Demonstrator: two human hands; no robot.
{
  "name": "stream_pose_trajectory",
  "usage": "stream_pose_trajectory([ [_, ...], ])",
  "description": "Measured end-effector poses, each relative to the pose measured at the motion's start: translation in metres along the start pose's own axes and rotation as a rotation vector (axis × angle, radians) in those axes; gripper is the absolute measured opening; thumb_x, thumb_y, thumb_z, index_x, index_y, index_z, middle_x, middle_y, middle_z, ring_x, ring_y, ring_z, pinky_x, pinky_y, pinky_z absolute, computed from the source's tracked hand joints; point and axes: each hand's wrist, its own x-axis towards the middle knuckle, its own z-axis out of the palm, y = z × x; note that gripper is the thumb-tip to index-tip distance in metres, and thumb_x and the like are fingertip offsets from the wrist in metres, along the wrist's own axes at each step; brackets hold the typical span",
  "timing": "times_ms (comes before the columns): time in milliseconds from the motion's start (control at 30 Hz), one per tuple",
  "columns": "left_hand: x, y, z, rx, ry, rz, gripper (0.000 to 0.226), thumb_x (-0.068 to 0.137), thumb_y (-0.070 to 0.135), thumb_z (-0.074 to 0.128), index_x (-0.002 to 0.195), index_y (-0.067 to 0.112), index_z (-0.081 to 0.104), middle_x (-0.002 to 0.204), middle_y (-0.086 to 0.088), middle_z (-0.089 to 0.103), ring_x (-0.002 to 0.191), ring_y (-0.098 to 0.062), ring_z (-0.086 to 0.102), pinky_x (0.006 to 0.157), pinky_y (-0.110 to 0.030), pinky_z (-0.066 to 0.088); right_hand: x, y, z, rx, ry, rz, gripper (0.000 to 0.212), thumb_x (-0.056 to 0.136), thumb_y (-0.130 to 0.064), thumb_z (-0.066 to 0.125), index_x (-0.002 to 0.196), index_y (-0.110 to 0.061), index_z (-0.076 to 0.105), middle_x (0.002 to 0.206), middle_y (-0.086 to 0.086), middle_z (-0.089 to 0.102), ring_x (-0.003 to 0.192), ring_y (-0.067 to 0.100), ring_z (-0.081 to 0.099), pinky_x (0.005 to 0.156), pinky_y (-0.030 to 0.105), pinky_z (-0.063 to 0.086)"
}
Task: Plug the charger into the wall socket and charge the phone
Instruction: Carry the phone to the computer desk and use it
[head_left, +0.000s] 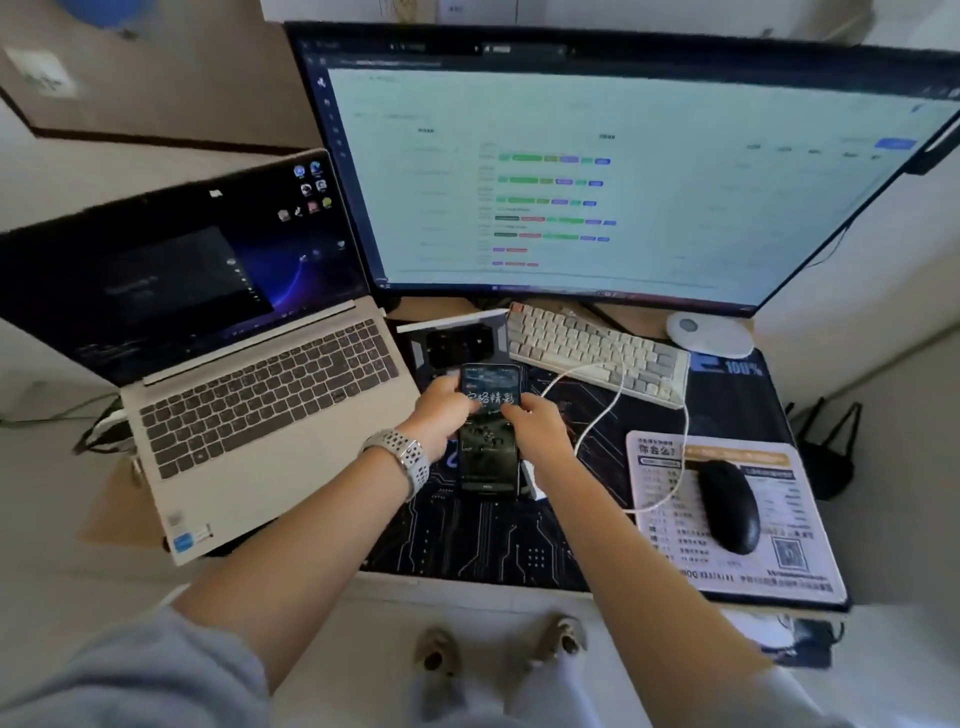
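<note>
Centre frame: both hands grip the lit black slab phone (489, 431) above the desk (737, 395) — left hand (445, 408), right hand (530, 422). White cable (597, 415) trails right; connector hidden. Judgement: steady phone, seat plug squarely.

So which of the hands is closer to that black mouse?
The right hand, on the phone, sits nearer the black mouse. The left hand holds the phone's far side, farther away.

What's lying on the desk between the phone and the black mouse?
In the head view, a white cable loops across the dark desk mat between the phone and the black mouse.
</note>
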Motion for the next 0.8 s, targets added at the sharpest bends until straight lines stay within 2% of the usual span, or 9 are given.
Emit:
stream_pose_trajectory([
  [67,0.002,-0.020,0.002,0.041,-0.009,-0.063,0.031,0.090,0.005,0.059,0.119,0.014,0.064,0.118,-0.012,0.068,0.110,-0.031,0.062,0.097,-0.049,0.051,0.000,0.015,0.007,-0.112,-0.009,0.043,0.018,0.092,-0.025,0.053,0.088,-0.014,0.066,0.071,0.004,0.059,0.066,0.021,0.052,0.062,0.033,0.037],
  [133,0.017,-0.046,0.003,0.102,-0.048,-0.136,0.031,0.089,0.004,0.060,0.119,0.013,0.063,0.119,-0.011,0.068,0.110,-0.029,0.062,0.097,-0.048,0.051,0.009,0.037,0.024,-0.242,-0.001,0.105,0.019,0.092,-0.028,0.054,0.092,-0.013,0.066,0.076,0.005,0.063,0.072,0.024,0.057,0.063,0.032,0.040],
  [300,0.022,-0.057,0.001,0.290,0.033,-0.063,0.026,0.088,0.010,0.065,0.114,0.012,0.062,0.114,-0.011,0.065,0.100,-0.026,0.058,0.092,-0.039,0.052,0.010,0.044,0.037,-0.416,0.001,0.089,0.024,0.092,-0.028,0.054,0.098,-0.006,0.062,0.096,0.015,0.069,0.089,0.034,0.064,0.066,0.032,0.041],
  [433,0.028,-0.062,0.003,0.500,0.047,-0.014,0.031,0.088,0.017,0.065,0.115,0.007,0.053,0.116,-0.017,0.064,0.105,-0.035,0.061,0.091,-0.044,0.051,0.011,0.044,0.044,-0.455,-0.018,0.120,0.024,0.091,-0.030,0.051,0.093,-0.006,0.054,0.097,0.016,0.065,0.088,0.034,0.060,0.068,0.033,0.039],
  [567,0.032,-0.064,0.005,0.763,0.057,0.118,0.043,0.090,0.020,0.063,0.122,0.004,0.040,0.110,-0.020,0.064,0.097,-0.040,0.063,0.073,-0.042,0.050,0.012,0.042,0.046,-0.465,-0.071,0.155,0.023,0.090,-0.030,0.049,0.092,-0.008,0.049,0.089,0.010,0.057,0.080,0.028,0.053,0.069,0.033,0.038],
  [700,0.033,-0.066,0.004,0.854,0.032,0.219,0.048,0.089,0.023,0.061,0.124,0.004,0.034,0.105,-0.020,0.065,0.089,-0.040,0.063,0.067,-0.041,0.048,0.014,0.035,0.044,-0.477,-0.108,0.124,0.019,0.089,-0.028,0.050,0.089,-0.009,0.052,0.098,0.014,0.062,0.088,0.031,0.059,0.073,0.037,0.046],
  [800,0.031,-0.063,0.003,0.966,0.026,0.214,0.049,0.090,0.027,0.060,0.127,0.007,0.033,0.102,-0.019,0.063,0.085,-0.040,0.064,0.068,-0.044,0.054,0.015,0.029,0.040,-0.480,-0.118,0.096,0.027,0.089,-0.024,0.050,0.106,-0.008,0.061,0.102,0.011,0.065,0.083,0.027,0.060,0.070,0.034,0.048],
])
